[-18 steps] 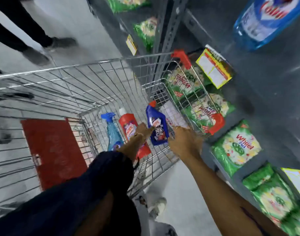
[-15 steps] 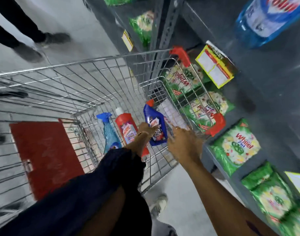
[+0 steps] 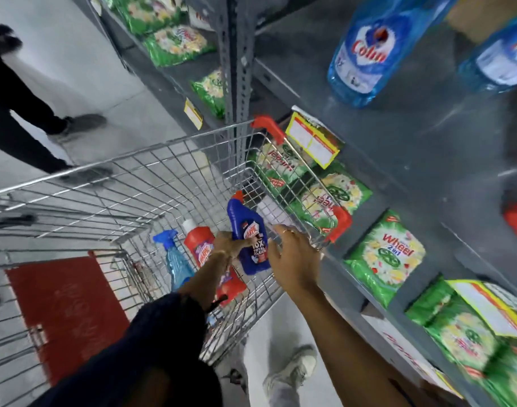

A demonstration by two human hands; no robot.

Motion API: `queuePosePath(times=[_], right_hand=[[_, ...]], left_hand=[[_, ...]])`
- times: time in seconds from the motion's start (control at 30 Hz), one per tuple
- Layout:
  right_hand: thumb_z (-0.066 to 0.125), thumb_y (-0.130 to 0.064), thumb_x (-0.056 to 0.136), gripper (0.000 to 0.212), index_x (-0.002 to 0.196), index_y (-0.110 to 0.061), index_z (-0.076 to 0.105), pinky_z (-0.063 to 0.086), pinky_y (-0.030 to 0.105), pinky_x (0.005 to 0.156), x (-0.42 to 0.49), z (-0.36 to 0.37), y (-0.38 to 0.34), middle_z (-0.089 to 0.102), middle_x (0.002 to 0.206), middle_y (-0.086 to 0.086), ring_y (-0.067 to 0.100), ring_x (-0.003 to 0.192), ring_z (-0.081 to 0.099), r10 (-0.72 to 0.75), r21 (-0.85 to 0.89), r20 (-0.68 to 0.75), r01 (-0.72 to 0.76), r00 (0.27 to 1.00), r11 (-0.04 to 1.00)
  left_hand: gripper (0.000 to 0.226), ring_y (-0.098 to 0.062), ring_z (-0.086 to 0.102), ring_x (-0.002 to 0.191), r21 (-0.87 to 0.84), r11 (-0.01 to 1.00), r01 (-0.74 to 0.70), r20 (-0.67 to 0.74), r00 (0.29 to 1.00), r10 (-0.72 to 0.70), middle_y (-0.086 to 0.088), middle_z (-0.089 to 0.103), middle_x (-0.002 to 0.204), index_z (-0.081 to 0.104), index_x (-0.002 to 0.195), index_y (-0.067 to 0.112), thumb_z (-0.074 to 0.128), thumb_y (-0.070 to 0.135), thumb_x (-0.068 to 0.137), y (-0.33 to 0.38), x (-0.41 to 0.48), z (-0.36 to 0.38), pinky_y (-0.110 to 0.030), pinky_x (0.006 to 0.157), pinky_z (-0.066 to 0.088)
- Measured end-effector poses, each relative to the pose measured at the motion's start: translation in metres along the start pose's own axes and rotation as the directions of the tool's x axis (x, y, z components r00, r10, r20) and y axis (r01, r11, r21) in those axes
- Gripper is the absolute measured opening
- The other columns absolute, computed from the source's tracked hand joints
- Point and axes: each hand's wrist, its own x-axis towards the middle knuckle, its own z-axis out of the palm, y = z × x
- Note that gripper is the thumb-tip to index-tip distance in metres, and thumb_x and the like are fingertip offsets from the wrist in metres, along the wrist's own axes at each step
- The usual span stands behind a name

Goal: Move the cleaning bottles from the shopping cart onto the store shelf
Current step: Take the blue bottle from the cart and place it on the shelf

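Inside the wire shopping cart (image 3: 139, 183) my left hand (image 3: 229, 245) grips a dark blue cleaning bottle (image 3: 249, 239) with a red cap, held upright off the cart floor. My right hand (image 3: 292, 259) hovers just right of that bottle with fingers spread, holding nothing. A red bottle (image 3: 200, 245) with a white cap and a light blue spray bottle (image 3: 175, 259) lie in the cart to the left of my left arm. The grey store shelf (image 3: 412, 136) on the right carries two large light blue bottles, one (image 3: 374, 48) near the top and another (image 3: 498, 60) at the edge.
Green detergent packets (image 3: 386, 257) fill the lower shelf levels beside the cart. A yellow price tag (image 3: 313, 139) hangs off the shelf edge. A red cart flap (image 3: 63, 312) is at the left. Another person's legs (image 3: 31, 121) stand on the aisle floor at the far left.
The blue bottle has risen in my left hand, off the cart floor. My view has tilted up toward the shelf, bringing a second light blue bottle into sight.
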Motion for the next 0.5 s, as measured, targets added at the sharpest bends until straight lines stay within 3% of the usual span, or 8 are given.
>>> queuePosePath(times=[0.07,0.1,0.17,0.23,0.37,0.43,0.5], right_hand=[[0.049,-0.027,0.093,0.042,0.133,-0.013,0.048,0.046,0.037,0.094,0.001,-0.013,0.001,0.057,0.133,0.01,0.027,0.122,0.052,0.063,0.274,0.036,-0.071,0.997,0.959],[0.049,-0.027,0.094,0.045,0.136,-0.011,0.044,0.043,0.035,0.098,0.002,-0.021,0.001,0.053,0.138,0.011,0.027,0.126,0.049,0.094,0.42,0.087,-0.122,0.992,0.899],[0.05,-0.031,0.094,0.052,0.139,-0.009,0.039,0.04,0.032,0.102,-0.001,-0.043,0.001,0.047,0.143,0.01,0.025,0.13,0.046,0.099,0.62,0.224,-0.221,0.969,0.753],[0.054,-0.032,0.092,0.047,0.133,-0.01,0.047,0.043,0.044,0.105,-0.016,-0.071,0.004,0.052,0.139,0.015,0.026,0.124,0.052,0.03,0.752,0.307,-0.262,0.951,0.605],[0.065,-0.035,0.076,0.036,0.107,-0.015,0.065,0.054,0.045,0.09,-0.064,-0.126,0.014,0.069,0.113,0.015,0.028,0.103,0.066,-0.011,0.895,0.299,-0.277,0.954,0.349],[0.064,-0.037,0.072,0.035,0.1,-0.017,0.066,0.057,0.034,0.078,-0.094,-0.151,0.029,0.074,0.098,0.005,0.018,0.089,0.068,0.026,0.917,0.251,-0.246,0.968,0.314],[0.061,-0.037,0.072,0.032,0.095,-0.016,0.066,0.055,0.029,0.07,-0.125,-0.173,0.048,0.074,0.089,0.0,0.013,0.079,0.067,0.073,0.931,0.199,-0.211,0.977,0.296]], left_hand=[[0.027,-0.016,0.064,0.06,-0.041,0.991,-0.129,-0.007,0.992,0.128,-0.017,0.072,0.095,0.067,0.086,0.004,0.081,0.021,0.068,0.018,-0.032,-0.015,-0.016,0.046,0.054],[0.029,-0.019,0.067,0.065,-0.078,0.978,-0.194,-0.013,0.981,0.194,-0.015,0.071,0.094,0.067,0.089,0.004,0.08,0.02,0.069,0.029,-0.05,-0.024,-0.017,0.051,0.055],[0.029,-0.027,0.071,0.079,-0.11,0.944,-0.313,0.024,0.948,0.317,-0.012,0.071,0.095,0.067,0.092,0.008,0.079,0.022,0.07,0.052,-0.091,-0.044,-0.027,0.063,0.06],[0.031,-0.027,0.073,0.081,-0.1,0.896,-0.432,0.107,0.891,0.442,-0.012,0.073,0.097,0.068,0.095,0.009,0.079,0.023,0.07,0.078,-0.138,-0.057,-0.035,0.068,0.061],[0.031,-0.028,0.072,0.085,-0.081,0.817,-0.57,0.238,0.785,0.572,-0.01,0.075,0.096,0.07,0.099,0.011,0.077,0.022,0.07,0.111,-0.219,-0.055,-0.041,0.075,0.061],[0.028,-0.033,0.071,0.089,-0.112,0.793,-0.598,0.328,0.732,0.598,-0.018,0.073,0.103,0.068,0.103,0.006,0.07,0.019,0.078,0.117,-0.252,-0.041,-0.043,0.078,0.059],[0.024,-0.028,0.071,0.085,-0.156,0.78,-0.606,0.414,0.677,0.609,-0.02,0.071,0.104,0.065,0.106,-0.002,0.059,0.013,0.088,0.118,-0.281,-0.02,-0.036,0.076,0.061]])
